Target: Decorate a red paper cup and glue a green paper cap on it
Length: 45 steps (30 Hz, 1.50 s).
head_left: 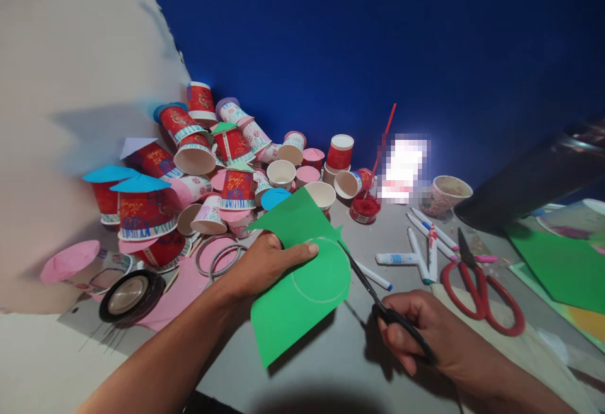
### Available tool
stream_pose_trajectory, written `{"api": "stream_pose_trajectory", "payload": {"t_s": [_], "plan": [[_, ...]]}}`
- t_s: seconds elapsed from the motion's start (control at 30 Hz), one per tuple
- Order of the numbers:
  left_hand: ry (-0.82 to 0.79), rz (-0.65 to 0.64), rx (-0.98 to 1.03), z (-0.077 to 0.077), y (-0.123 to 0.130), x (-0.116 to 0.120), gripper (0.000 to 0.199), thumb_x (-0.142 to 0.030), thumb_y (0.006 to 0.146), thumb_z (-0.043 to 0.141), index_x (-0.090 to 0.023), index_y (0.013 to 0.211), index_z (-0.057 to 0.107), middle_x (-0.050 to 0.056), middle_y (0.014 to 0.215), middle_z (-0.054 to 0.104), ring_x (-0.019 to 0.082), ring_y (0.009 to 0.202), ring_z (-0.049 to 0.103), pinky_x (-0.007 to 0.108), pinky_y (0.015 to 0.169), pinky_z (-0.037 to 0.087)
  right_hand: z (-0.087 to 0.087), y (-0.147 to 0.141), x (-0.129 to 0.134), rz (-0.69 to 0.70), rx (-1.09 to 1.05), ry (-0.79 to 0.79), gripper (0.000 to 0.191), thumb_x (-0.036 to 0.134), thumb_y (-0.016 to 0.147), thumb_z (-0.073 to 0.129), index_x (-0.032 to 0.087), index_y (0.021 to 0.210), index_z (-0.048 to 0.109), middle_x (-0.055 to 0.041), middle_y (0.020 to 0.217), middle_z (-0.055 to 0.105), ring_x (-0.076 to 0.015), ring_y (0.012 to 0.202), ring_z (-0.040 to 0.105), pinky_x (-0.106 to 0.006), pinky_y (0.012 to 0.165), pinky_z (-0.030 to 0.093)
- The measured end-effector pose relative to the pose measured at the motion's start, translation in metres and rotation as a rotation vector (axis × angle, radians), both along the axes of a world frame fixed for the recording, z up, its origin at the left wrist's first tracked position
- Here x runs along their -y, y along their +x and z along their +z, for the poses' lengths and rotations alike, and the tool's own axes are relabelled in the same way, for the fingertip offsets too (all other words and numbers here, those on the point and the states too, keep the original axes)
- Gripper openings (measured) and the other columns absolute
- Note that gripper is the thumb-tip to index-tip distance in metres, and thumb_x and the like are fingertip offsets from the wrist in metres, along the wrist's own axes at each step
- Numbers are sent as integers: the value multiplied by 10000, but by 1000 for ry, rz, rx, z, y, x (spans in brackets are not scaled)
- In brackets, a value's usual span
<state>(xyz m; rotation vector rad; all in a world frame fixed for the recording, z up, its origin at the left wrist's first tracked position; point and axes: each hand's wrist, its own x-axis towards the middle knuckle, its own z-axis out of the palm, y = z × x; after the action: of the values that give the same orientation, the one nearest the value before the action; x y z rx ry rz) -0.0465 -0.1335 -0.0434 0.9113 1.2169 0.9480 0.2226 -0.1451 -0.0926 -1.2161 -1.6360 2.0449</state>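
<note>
My left hand (265, 263) pinches a sheet of green paper (288, 319), thumb on top and the other fingers hidden beneath. A pale circle is drawn on the sheet, and a cut reaches its upper right edge. My right hand (420, 332) is closed round the handles of black-handled scissors (378, 300). Their blades point up and left, touching the paper's right edge beside the circle.
Decorated paper cups (149, 209) pile up at the left. Behind the paper stand a red paint jar (365, 208) and a bright pixelated patch. Markers (418, 256), red-handled scissors (477, 294), a dark cylinder (529, 174) and green sheets (558, 263) lie right. Pink paper (177, 297) lies left.
</note>
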Motion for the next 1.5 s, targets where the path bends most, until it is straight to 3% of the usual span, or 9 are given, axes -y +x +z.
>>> {"api": "stream_pose_trajectory", "payload": {"t_s": [0.27,0.63,0.77,0.87,0.97,1.07,1.23,1.33,1.5], "plan": [[-57,-95,-121,-2,-7,2,241,-390,703,904,-191,821,836,77,805,828,247,712,781,280,607,616,-3,3,-1,60,16,-11,746,919,639,701,185,679,571,18,491,538,-84,487,371,-256,522,243],[-87,-95,-29,6,-7,1,210,-333,658,934,-197,758,809,64,716,804,248,689,770,281,582,597,2,3,1,76,6,-34,717,899,643,717,201,670,557,25,498,526,-88,483,347,-266,528,251],[-93,-110,-30,14,-6,0,168,-229,600,943,-211,651,783,14,538,718,270,703,768,284,595,591,2,5,2,78,12,-42,712,888,627,739,201,656,556,24,488,525,-91,484,366,-264,532,250],[-64,-149,-121,14,-9,-1,222,-252,624,922,-221,527,725,-2,439,640,252,630,739,265,539,550,1,6,2,86,15,-73,726,892,608,752,192,664,566,19,490,536,-85,476,381,-255,522,241],[-55,-211,-239,9,-14,-2,242,-329,678,891,-203,534,742,25,531,712,201,535,685,244,474,499,0,6,1,99,22,-103,741,892,584,769,182,677,579,18,496,543,-80,477,408,-240,509,235],[-52,-245,-226,8,-17,-2,186,-346,686,883,-201,617,790,39,672,785,191,558,693,242,501,523,0,7,1,100,37,-112,760,901,564,772,173,684,593,16,495,550,-73,471,409,-232,487,209],[-68,-251,-189,15,-13,-1,192,-292,659,896,-216,541,763,13,509,698,188,522,664,240,489,517,3,7,1,103,52,-123,753,892,553,786,172,674,604,11,493,560,-75,467,420,-231,472,212],[-85,-263,-147,16,-13,-1,113,-301,646,894,-224,641,812,23,597,752,201,573,696,245,504,524,4,8,1,116,49,-120,738,883,566,787,174,665,608,13,487,557,-73,459,406,-233,466,210],[-94,-308,-310,11,-20,-4,259,-422,604,917,-200,665,799,38,657,766,201,587,678,256,504,502,0,11,1,123,31,-144,726,858,570,808,164,678,623,20,483,545,-71,458,407,-227,465,208]]}}
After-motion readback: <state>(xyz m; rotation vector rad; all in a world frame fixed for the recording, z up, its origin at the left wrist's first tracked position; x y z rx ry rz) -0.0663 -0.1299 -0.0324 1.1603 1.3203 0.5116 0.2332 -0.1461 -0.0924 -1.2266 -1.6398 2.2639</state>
